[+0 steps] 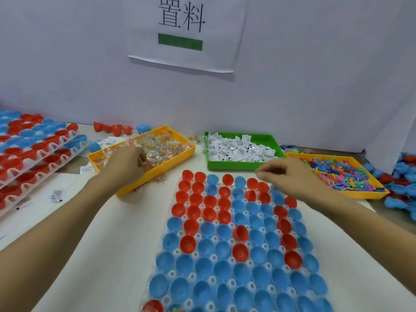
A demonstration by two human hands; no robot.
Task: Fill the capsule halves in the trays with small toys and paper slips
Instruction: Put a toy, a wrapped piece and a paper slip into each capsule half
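The white table (108,255) bears a capsule tray (236,239), two yellow bins (144,176), a green bin (229,165) and stacked trays (33,154).

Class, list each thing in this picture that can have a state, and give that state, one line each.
Left hand: fingers curled in the left yellow bin of wrapped toys.
Right hand: blurred, over the tray's far edge; any hold unclear.
Capsule halves: open side up, mostly empty.
Green bin: holds paper slips.
Right yellow bin: holds coloured toys.
Stacked trays: loaded with halves.
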